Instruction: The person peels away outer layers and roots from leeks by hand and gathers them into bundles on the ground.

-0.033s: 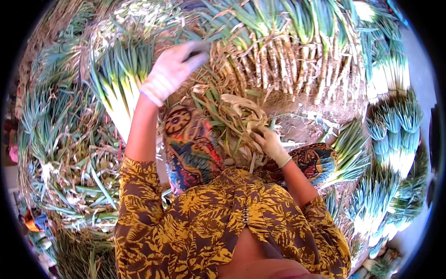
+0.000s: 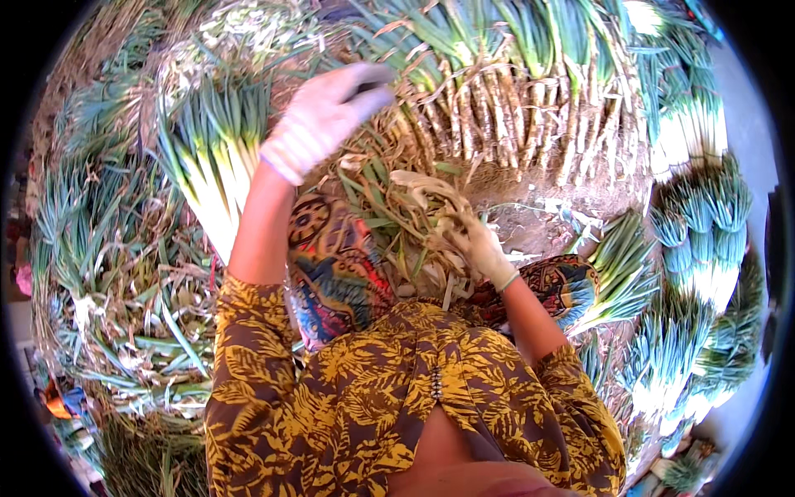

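Note:
My left hand, in a white glove with grey fingertips, is raised beside the row of soil-covered leeks. Its fingers bend forward, the thumb stands apart, and nothing shows between them. Over the heap of dry leaf peelings between my knees is my right hand, in a cream glove. Its slightly blurred fingers are apart over the peelings, with no leek visible in them. To the left of my left wrist lies a bunch of peeled leeks, white stems toward me and green tops away.
Beside my right knee rests a smaller pile of leeks. Tied leek bundles line the right side. Leaf waste and more green tops cover the left. Bare soil shows before the uncleaned row.
My left hand has shifted slightly to the right and up, toward the soil-covered leeks. My right hand's fingers have spread a little over the peelings.

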Available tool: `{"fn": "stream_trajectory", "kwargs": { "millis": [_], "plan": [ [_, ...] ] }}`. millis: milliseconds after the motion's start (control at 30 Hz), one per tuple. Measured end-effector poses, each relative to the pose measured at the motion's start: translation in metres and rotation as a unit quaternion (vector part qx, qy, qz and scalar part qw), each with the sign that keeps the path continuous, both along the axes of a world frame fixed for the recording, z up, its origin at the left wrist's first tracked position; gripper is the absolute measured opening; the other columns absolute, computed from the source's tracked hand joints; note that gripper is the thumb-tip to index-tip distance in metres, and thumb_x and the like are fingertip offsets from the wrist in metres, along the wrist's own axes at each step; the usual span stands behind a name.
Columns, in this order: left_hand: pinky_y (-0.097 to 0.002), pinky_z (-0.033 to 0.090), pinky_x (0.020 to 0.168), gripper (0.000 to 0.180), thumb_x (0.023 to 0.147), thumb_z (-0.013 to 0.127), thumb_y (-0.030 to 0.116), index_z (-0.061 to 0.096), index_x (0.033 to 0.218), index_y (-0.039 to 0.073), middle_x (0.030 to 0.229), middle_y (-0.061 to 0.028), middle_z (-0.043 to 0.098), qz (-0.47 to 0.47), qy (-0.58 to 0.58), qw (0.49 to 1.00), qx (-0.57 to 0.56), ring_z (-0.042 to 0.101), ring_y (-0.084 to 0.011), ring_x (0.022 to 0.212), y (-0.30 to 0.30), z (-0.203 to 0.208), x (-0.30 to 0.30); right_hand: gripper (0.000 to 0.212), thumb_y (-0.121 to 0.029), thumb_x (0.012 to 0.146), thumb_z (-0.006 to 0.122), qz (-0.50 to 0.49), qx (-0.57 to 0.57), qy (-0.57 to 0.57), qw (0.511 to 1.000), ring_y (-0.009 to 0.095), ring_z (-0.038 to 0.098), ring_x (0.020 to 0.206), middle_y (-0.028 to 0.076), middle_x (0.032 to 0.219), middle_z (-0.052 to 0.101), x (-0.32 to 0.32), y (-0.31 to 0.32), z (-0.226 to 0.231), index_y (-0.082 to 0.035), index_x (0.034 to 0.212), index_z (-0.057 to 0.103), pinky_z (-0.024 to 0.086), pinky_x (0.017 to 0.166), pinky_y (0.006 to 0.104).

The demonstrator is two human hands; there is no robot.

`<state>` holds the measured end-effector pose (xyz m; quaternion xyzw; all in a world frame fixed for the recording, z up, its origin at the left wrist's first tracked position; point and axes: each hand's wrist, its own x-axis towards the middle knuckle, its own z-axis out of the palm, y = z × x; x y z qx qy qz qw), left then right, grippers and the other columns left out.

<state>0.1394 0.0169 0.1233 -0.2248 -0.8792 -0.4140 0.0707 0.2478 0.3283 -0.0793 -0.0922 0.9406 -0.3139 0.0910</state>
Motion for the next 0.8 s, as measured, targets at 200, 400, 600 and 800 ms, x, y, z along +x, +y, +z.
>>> {"fn": "stream_trajectory", "kwargs": {
  "millis": [200,400,600,800],
  "plan": [
    [-0.0349,0.052,0.089,0.033,0.094,0.059,0.031,0.065,0.116,0.008,0.106,-0.0108,0.070,-0.155,-0.145,0.977,-0.034,0.066,-0.0246,0.096,0.084,-0.057,-0.036,0.036,-0.018,0.097,0.057,-0.201,0.003,-0.008,0.980,0.013,0.062,0.068,0.015,0.100,0.067,-0.144,0.015,0.015,0.000,0.128,0.054,0.057,0.059,0.0263],
    [-0.0430,0.051,0.083,0.040,0.092,0.056,0.039,0.066,0.114,0.006,0.097,-0.0172,0.070,-0.159,-0.157,0.965,-0.136,0.065,-0.0351,0.089,0.084,-0.108,-0.051,0.045,-0.031,0.084,0.065,-0.288,0.272,0.103,0.912,0.034,0.060,0.110,0.022,0.124,0.056,-0.248,0.065,-0.055,-0.008,0.122,0.056,0.052,0.090,0.0422],
    [-0.0397,0.051,0.083,0.033,0.093,0.059,0.030,0.066,0.112,0.005,0.097,-0.0162,0.070,-0.108,-0.213,0.961,-0.140,0.067,-0.0294,0.088,0.068,-0.100,-0.071,0.045,-0.016,0.077,0.075,-0.337,0.188,0.036,0.922,0.028,0.064,0.103,0.016,0.116,0.060,-0.266,0.067,-0.026,-0.004,0.118,0.059,0.054,0.086,0.0368],
    [-0.0375,0.049,0.093,0.048,0.091,0.063,0.037,0.060,0.126,0.004,0.119,-0.0138,0.066,-0.058,-0.267,0.962,0.008,0.062,-0.0260,0.106,0.049,-0.123,-0.098,0.031,-0.008,0.095,0.054,-0.262,-0.448,-0.233,0.822,0.009,0.050,0.055,0.009,0.081,0.062,-0.181,-0.017,0.023,0.002,0.125,0.050,0.049,0.050,0.0209]
  ]
}}
